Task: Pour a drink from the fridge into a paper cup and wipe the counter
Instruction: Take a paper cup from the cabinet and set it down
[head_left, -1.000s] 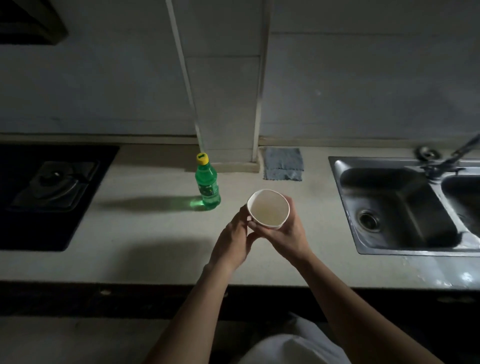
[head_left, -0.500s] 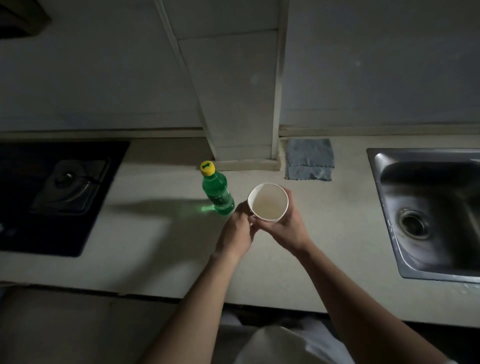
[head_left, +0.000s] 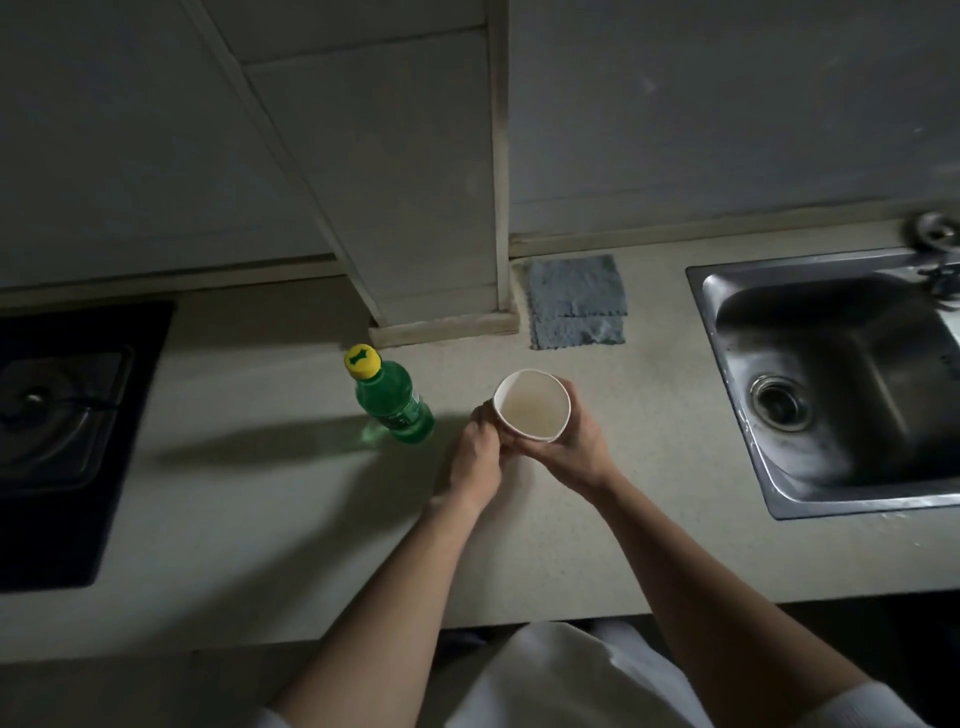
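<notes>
Paper cup (head_left: 531, 405) is being gripped by left hand (head_left: 475, 457) and right hand (head_left: 569, 449); capped green bottle (head_left: 393, 402) at nine o'clock is not yet being poured, nor counter (head_left: 260, 519) wiped.

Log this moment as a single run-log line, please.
left hand, right hand: holding paper cup | cup: upright, looks empty | green bottle: capped, on counter | cloth: folded, untouched

Dim, pale speckled worktop (head_left: 249, 519). 1 green bottle (head_left: 395, 402) with a yellow cap stands mid-worktop, folded grey cloth (head_left: 576, 301) at its 1 o'clock by the wall, black hob (head_left: 67, 426) at 9, steel sink (head_left: 841, 332) at 3.
</notes>
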